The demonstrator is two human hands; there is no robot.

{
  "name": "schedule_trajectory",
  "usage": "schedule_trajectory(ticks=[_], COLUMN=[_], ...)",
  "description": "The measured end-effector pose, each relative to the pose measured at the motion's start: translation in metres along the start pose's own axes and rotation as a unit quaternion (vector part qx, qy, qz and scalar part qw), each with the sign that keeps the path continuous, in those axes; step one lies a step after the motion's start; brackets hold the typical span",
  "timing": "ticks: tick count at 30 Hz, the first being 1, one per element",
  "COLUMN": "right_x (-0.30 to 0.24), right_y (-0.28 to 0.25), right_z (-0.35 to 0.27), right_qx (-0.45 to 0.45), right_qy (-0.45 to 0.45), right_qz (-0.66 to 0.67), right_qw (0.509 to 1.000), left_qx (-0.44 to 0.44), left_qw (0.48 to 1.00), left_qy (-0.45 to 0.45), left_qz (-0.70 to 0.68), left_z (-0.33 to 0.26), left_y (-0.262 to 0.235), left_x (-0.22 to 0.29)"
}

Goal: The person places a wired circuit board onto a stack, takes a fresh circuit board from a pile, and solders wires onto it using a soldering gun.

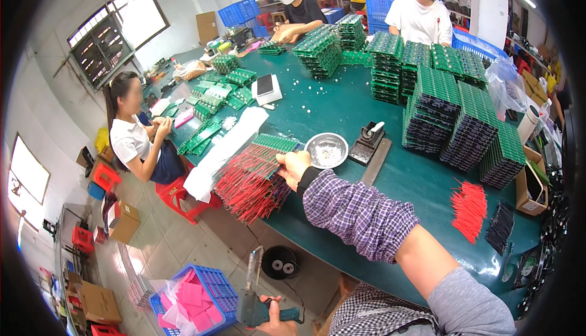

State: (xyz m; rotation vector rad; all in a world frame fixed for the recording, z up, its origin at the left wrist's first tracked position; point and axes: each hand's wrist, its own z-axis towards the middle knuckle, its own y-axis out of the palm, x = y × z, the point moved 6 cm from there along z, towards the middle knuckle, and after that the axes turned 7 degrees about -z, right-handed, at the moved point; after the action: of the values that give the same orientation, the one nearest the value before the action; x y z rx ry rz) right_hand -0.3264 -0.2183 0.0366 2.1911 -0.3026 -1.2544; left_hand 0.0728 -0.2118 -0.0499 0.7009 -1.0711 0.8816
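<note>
My right hand (pixel 295 166), its wrist in a purple plaid sleeve cover, reaches left across the table. Its fingers close on the right edge of a green circuit board (pixel 272 143) on top of a pile. Dense red wires (pixel 253 183) hang from that pile over the table's near edge. Low in the view, below table height, my left hand (pixel 278 324) is wrapped round the grip of a teal glue gun (pixel 249 307). A translucent rod-like part stands up from the gun. Beside my right hand sits a metal bowl (pixel 326 150) with whitish bits in it.
A black holder (pixel 367 143) and a flat metal bar (pixel 376 161) lie right of the bowl. Tall circuit-board stacks (pixel 433 107) fill the right side, with loose red wires (pixel 469 211) nearer. A blue basket (pixel 217 293) stands below. Several co-workers sit around the table.
</note>
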Motion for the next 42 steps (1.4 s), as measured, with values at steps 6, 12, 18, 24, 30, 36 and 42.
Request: schedule_trajectory(ticks=[6,12,18,24,30,36,42], right_x=[-0.020,-0.020,-0.010,-0.027,-0.018,-0.015,0.002], right_y=[-0.013,-0.062,-0.048,-0.037,-0.025,-0.020,-0.013], right_z=[-0.004,0.032,0.017,0.014,0.018,0.019,-0.009], right_qx=[-0.051,0.082,0.030,-0.044,-0.089,-0.071,-0.010], right_qy=[-0.009,-0.168,0.016,0.059,0.085,0.114,0.074], right_qz=[-0.264,-0.467,-0.221,-0.284,-0.229,-0.261,-0.176], right_qw=[0.963,0.864,0.975,0.956,0.966,0.956,0.982], left_qx=[-0.033,-0.032,0.042,0.021,-0.063,-0.131,0.007], left_qw=[0.994,0.997,0.958,0.951,0.992,0.974,0.973], left_qy=[0.044,-0.069,-0.238,-0.270,-0.077,-0.063,-0.228], left_qz=[0.099,-0.010,-0.157,-0.151,0.083,0.174,0.022], left_z=[0.000,0.006,0.003,-0.001,0.003,-0.004,-0.014], left_y=[0.022,0.040,0.051,0.053,0.036,0.038,0.038], left_x=[0.014,0.000,0.005,0.000,0.003,-0.003,-0.012])
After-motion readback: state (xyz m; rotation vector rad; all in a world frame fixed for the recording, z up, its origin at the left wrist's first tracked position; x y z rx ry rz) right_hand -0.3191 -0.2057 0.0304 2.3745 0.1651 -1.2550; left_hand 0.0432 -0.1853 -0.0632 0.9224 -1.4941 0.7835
